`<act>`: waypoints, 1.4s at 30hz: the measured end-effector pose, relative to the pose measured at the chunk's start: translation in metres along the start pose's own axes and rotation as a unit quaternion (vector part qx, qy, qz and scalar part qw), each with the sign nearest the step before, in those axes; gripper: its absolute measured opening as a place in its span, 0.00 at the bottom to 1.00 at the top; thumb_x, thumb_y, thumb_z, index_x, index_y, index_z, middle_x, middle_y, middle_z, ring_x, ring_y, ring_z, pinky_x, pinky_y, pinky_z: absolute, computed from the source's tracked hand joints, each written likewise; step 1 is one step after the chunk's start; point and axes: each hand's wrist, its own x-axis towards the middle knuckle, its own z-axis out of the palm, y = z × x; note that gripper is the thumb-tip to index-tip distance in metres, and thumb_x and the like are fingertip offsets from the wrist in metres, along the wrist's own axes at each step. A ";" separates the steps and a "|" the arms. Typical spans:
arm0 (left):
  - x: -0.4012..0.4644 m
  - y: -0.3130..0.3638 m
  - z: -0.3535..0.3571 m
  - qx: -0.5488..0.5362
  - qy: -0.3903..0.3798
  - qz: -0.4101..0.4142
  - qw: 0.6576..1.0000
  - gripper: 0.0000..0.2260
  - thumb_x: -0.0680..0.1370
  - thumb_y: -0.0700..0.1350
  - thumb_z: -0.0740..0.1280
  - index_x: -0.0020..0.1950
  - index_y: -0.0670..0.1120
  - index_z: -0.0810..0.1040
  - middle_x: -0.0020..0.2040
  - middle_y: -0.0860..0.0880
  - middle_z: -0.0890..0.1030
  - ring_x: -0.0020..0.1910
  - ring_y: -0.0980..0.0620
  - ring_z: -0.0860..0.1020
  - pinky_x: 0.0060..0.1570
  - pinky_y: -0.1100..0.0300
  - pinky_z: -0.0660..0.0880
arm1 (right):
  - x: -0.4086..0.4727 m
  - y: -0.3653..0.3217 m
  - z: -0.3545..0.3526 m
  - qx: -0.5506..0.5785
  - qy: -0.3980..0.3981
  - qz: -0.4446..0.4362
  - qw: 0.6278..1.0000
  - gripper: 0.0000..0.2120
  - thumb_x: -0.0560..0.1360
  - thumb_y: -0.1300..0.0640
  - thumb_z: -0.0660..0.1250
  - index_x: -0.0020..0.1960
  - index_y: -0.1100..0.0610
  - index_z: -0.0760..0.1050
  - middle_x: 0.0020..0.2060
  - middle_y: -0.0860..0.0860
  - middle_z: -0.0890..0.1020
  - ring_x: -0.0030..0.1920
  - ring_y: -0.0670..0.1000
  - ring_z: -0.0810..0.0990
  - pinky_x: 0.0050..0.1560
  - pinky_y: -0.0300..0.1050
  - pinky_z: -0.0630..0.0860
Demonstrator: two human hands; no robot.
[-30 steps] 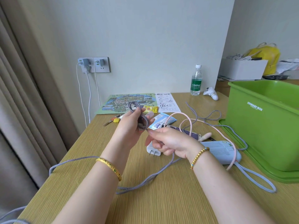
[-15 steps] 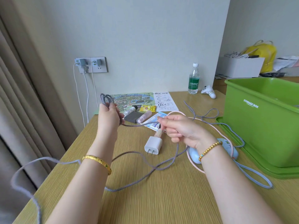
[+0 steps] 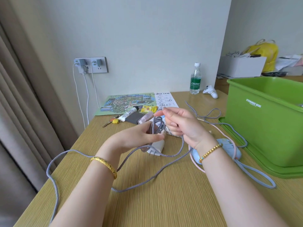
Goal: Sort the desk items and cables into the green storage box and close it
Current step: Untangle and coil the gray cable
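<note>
Grey braided cable (image 3: 157, 126) trailing off the worktop (image 3: 164, 202) edge at 9 o'clock, looping back across the surface toward centre. Left hand (image 3: 139, 136) clenched on a small coil of that cable, coil upright between thumb and fingers, gold bangle (image 3: 105, 164) at the wrist. White charger plug (image 3: 155, 149) lying on the worktop just under the left hand, at its 6 o'clock. Keys (image 3: 113, 121), tube (image 3: 129, 113), dark case and yellow sachet (image 3: 150, 109) at 12 o'clock of the left hand, on the edge of a printed map (image 3: 124, 102). Right hand (image 3: 182, 123) just beside the coil at its 3 o'clock, fingers pinching a strand of the same cable. Pale blue mouse (image 3: 229, 149) under the right wrist; pink cable (image 3: 218, 128) across it. Green storage box (image 3: 265, 122) at 3 o'clock, open, standing on its lid (image 3: 246, 148), well apart from both hands.
</note>
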 end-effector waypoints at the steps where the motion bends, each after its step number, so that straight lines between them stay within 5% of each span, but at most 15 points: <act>1: -0.001 0.001 0.001 -0.007 -0.003 0.006 1.000 0.12 0.78 0.46 0.64 0.58 0.41 0.70 0.35 0.48 0.69 0.36 0.57 0.71 0.33 0.63 0.69 | 0.000 0.001 0.001 -0.008 0.010 -0.002 1.000 0.11 0.78 0.54 0.60 0.47 0.57 0.80 0.22 0.43 0.62 0.21 0.41 0.56 0.19 0.31 0.53; 3: -0.001 0.002 0.002 -0.024 0.006 0.014 1.000 0.03 0.80 0.44 0.61 0.49 0.44 0.71 0.36 0.50 0.69 0.32 0.57 0.69 0.31 0.65 0.69 | 0.001 0.001 0.001 -0.014 0.033 -0.006 0.999 0.11 0.79 0.56 0.59 0.47 0.56 0.80 0.22 0.43 0.63 0.21 0.41 0.56 0.19 0.31 0.53; 6: 0.000 0.003 0.003 -0.012 0.039 0.023 0.999 0.09 0.81 0.44 0.57 0.42 0.46 0.70 0.36 0.51 0.73 0.32 0.61 0.73 0.33 0.69 0.70 | 0.001 0.002 0.001 -0.012 0.049 -0.010 0.999 0.10 0.79 0.57 0.59 0.48 0.54 0.80 0.22 0.43 0.63 0.21 0.41 0.56 0.19 0.31 0.54; 9: 0.004 0.003 0.006 -0.041 0.092 0.031 0.994 0.11 0.82 0.46 0.56 0.40 0.46 0.69 0.34 0.51 0.74 0.34 0.55 0.75 0.35 0.64 0.69 | 0.002 0.002 0.000 -0.037 0.084 -0.013 0.996 0.09 0.78 0.58 0.60 0.51 0.51 0.79 0.21 0.41 0.63 0.21 0.40 0.57 0.19 0.30 0.54; 13: 0.011 0.003 0.010 -0.058 0.185 0.036 0.980 0.13 0.82 0.46 0.55 0.38 0.48 0.66 0.31 0.50 0.70 0.25 0.54 0.68 0.24 0.67 0.65 | 0.004 0.002 -0.004 -0.147 0.162 -0.012 0.976 0.10 0.76 0.57 0.64 0.56 0.52 0.77 0.29 0.42 0.70 0.22 0.39 0.63 0.22 0.29 0.61; 16: 0.011 0.005 0.012 -0.054 0.179 0.023 0.982 0.13 0.82 0.47 0.55 0.36 0.50 0.67 0.29 0.52 0.69 0.22 0.56 0.66 0.23 0.67 0.63 | 0.004 0.006 -0.001 -0.305 0.150 -0.007 0.940 0.10 0.75 0.54 0.66 0.56 0.47 0.75 0.35 0.43 0.71 0.25 0.37 0.69 0.30 0.27 0.65; 20: 0.009 0.006 0.013 0.003 0.158 -0.018 0.987 0.13 0.81 0.46 0.56 0.37 0.47 0.67 0.29 0.51 0.70 0.21 0.56 0.67 0.23 0.65 0.63 | 0.005 0.014 0.004 -0.438 0.143 -0.033 0.887 0.16 0.74 0.56 0.64 0.61 0.49 0.68 0.48 0.45 0.71 0.32 0.37 0.66 0.42 0.40 0.66; 25: 0.006 0.009 0.014 0.029 0.140 -0.031 0.989 0.13 0.81 0.45 0.56 0.37 0.45 0.67 0.30 0.51 0.71 0.18 0.58 0.67 0.20 0.66 0.64 | 0.005 0.014 0.006 -0.524 0.136 -0.060 0.838 0.07 0.74 0.58 0.63 0.52 0.54 0.74 0.48 0.49 0.78 0.31 0.43 0.68 0.39 0.44 0.69; 28: 0.005 0.008 0.012 0.036 0.126 -0.026 0.991 0.12 0.81 0.46 0.56 0.41 0.43 0.70 0.32 0.50 0.75 0.21 0.56 0.70 0.24 0.64 0.67 | 0.006 0.013 0.005 -0.538 0.149 -0.060 0.827 0.07 0.74 0.57 0.64 0.51 0.55 0.77 0.48 0.49 0.81 0.38 0.49 0.74 0.42 0.42 0.67; 35: 0.005 0.006 0.008 0.049 0.159 0.021 0.986 0.14 0.81 0.49 0.56 0.40 0.44 0.71 0.31 0.51 0.75 0.22 0.57 0.68 0.24 0.67 0.66 | 0.005 0.004 0.001 -0.356 0.165 -0.014 0.919 0.05 0.74 0.55 0.67 0.42 0.46 0.77 0.44 0.48 0.83 0.45 0.50 0.79 0.48 0.43 0.74; 38: 0.002 0.002 -0.001 -0.001 0.164 0.051 0.985 0.15 0.82 0.51 0.55 0.39 0.44 0.69 0.28 0.53 0.73 0.23 0.54 0.67 0.25 0.63 0.64 | 0.005 -0.002 -0.005 -0.256 0.190 -0.022 0.948 0.03 0.73 0.54 0.68 0.42 0.48 0.76 0.37 0.42 0.79 0.34 0.38 0.76 0.33 0.29 0.70; 40: 0.001 0.001 -0.006 -0.069 0.138 0.089 0.984 0.16 0.82 0.51 0.53 0.39 0.44 0.68 0.27 0.54 0.72 0.23 0.54 0.67 0.25 0.63 0.63 | 0.003 -0.004 -0.010 -0.144 0.190 -0.015 0.971 0.05 0.75 0.57 0.66 0.40 0.52 0.76 0.25 0.41 0.71 0.21 0.39 0.65 0.21 0.29 0.61; 42: 0.001 0.001 -0.010 -0.177 0.139 0.123 0.967 0.16 0.82 0.50 0.52 0.38 0.44 0.68 0.27 0.53 0.71 0.23 0.54 0.69 0.24 0.65 0.65 | 0.002 -0.004 -0.014 -0.038 0.165 -0.002 0.986 0.08 0.76 0.59 0.63 0.40 0.57 0.77 0.23 0.45 0.64 0.20 0.40 0.58 0.20 0.31 0.58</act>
